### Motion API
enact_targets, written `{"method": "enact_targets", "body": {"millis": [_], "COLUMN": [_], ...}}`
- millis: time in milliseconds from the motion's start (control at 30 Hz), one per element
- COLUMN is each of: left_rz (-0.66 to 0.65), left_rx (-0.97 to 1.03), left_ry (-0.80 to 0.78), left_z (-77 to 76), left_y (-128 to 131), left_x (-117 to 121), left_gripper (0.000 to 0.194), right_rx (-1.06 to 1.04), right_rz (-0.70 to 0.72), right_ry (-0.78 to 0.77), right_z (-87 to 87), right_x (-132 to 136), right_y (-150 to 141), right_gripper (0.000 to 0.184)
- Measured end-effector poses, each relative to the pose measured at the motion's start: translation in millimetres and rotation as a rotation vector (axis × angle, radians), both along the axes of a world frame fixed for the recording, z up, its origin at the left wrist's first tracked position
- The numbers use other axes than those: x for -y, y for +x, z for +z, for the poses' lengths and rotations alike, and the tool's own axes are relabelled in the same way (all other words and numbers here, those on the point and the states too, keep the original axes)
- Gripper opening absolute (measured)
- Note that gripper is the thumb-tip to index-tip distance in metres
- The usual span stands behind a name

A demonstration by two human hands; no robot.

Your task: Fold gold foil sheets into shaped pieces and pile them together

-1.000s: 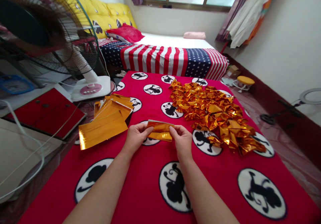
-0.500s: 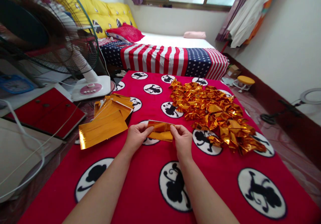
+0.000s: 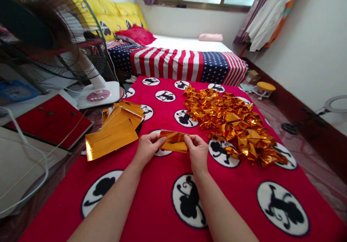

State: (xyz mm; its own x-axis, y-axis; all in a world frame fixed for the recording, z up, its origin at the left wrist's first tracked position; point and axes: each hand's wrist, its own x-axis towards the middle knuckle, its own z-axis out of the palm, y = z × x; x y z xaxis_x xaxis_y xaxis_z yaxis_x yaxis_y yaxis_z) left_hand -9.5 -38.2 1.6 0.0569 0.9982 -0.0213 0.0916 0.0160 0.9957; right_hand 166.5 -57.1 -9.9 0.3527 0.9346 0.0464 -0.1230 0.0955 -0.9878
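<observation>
A shiny gold foil paper sheet [image 3: 175, 142] is stretched between both hands over the red cloth. My left hand [image 3: 148, 148] pinches its left end, thumb on top. At the right end my right hand [image 3: 197, 151] pinches it the same way. The strip looks folded, with a darker band along its far edge. To the left lies a fanned stack of flat gold foil sheets [image 3: 112, 139]. Many folded, crumpled-looking gold foil pieces [image 3: 230, 119] are heaped on the right side of the cloth.
A red tablecloth [image 3: 146, 202] with monkey-figure circles covers the table. An electric fan [image 3: 99, 93] stands at the left beside a red panel [image 3: 51, 121]. Behind the table is a bed [image 3: 184, 63] with a stars-and-stripes cover. A yellow-topped stool [image 3: 266, 86] sits on the floor at right.
</observation>
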Motion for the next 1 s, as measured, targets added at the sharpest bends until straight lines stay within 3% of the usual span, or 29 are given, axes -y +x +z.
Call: {"method": "enact_targets", "body": {"millis": [733,1000], "left_rz": [0.03,0.088], "left_rx": [-0.188,-0.56], "left_ry": [0.123,0.319], "left_z": [-1.5,-3.1], "left_y": [-1.8,3.2], "left_x": [-1.6,0.9], "left_gripper": [0.035,0.033], "right_rx": [0.066,0.303], "right_rz": [-0.046,-0.054], "right_ry": [0.011,-0.039], "right_z": [-0.9,1.7], "right_x": [0.8,-4.4], "right_y": [0.6,8.8], "right_gripper": [0.031,0.03]}}
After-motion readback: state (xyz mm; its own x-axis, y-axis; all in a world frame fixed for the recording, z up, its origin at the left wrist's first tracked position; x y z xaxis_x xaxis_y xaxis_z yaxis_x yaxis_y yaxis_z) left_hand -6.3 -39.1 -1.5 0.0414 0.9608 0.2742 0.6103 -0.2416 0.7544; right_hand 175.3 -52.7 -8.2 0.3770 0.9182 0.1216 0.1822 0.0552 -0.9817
